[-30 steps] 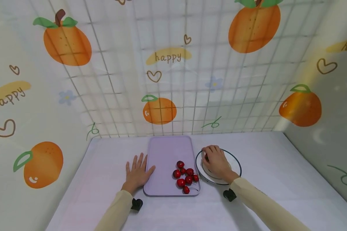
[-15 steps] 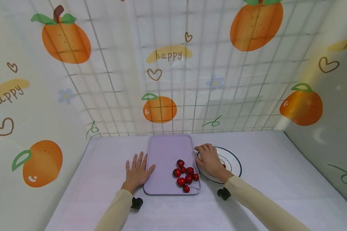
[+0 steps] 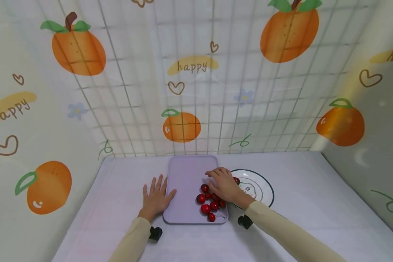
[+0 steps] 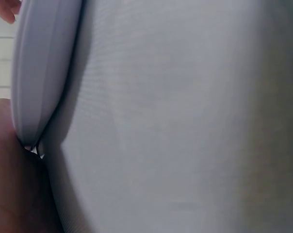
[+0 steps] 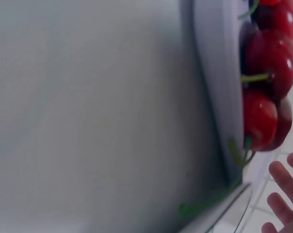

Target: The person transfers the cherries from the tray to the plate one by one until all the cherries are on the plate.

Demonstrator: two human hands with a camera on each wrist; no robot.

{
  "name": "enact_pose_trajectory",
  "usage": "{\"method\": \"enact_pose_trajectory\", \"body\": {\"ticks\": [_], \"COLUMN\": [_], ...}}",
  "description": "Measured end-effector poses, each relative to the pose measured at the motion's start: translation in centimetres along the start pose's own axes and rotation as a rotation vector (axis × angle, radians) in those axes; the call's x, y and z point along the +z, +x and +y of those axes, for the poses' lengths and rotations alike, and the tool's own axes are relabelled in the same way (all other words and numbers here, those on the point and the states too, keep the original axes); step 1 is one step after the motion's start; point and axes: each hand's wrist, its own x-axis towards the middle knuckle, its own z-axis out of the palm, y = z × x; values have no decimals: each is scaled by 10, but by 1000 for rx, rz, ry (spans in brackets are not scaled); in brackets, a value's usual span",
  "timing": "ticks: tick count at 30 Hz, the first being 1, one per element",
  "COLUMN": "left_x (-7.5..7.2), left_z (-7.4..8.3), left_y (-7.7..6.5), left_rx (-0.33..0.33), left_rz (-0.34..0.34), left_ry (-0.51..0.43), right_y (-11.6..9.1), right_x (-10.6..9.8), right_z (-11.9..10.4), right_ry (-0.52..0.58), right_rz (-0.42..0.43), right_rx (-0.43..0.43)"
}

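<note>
My left hand [image 3: 155, 199] lies flat with fingers spread beside the lilac tray [image 3: 185, 174], its thumb over the tray's left rim. In the left wrist view, part of that hand [image 4: 13, 179] meets the tray's edge [image 4: 44, 73]. Several red cherries [image 3: 205, 208] sit in the tray's near right corner. My right hand [image 3: 226, 186] hovers over the tray's right rim, partly covering the cherries. Its fingers [image 5: 287, 179] are loosely spread in the right wrist view, holding nothing visible, near the stemmed cherries [image 5: 272, 63]. One cherry [image 3: 236, 181] shows on the plate behind this hand.
A white plate [image 3: 265, 189] with a dark rim stands right of the tray. The white table [image 3: 301, 203] runs back to a cloth backdrop [image 3: 216, 98] printed with oranges over a wire grid.
My right hand has moved left from above the plate to the tray's right side, uncovering more of the plate. A cherry now shows near the plate's left rim. The left hand stays put.
</note>
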Motion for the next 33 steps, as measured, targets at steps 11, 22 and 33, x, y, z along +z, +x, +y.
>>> {"method": "enact_pose_trajectory", "body": {"ticks": [11,22,33], "left_x": [5,3,1], "left_z": [-3,-2,1], "left_y": [2,2,0], "left_rx": [17,7,-2], "left_rz": [27,11,3], "left_ry": [-2,7,0], "right_y": [3,2,1], "right_x": [10,12,14], "right_z": [-7,-11,-10], "right_ry": [55,59,121], "right_rz": [-135,-154,-154], "right_rx": [-50,-33,-14]}}
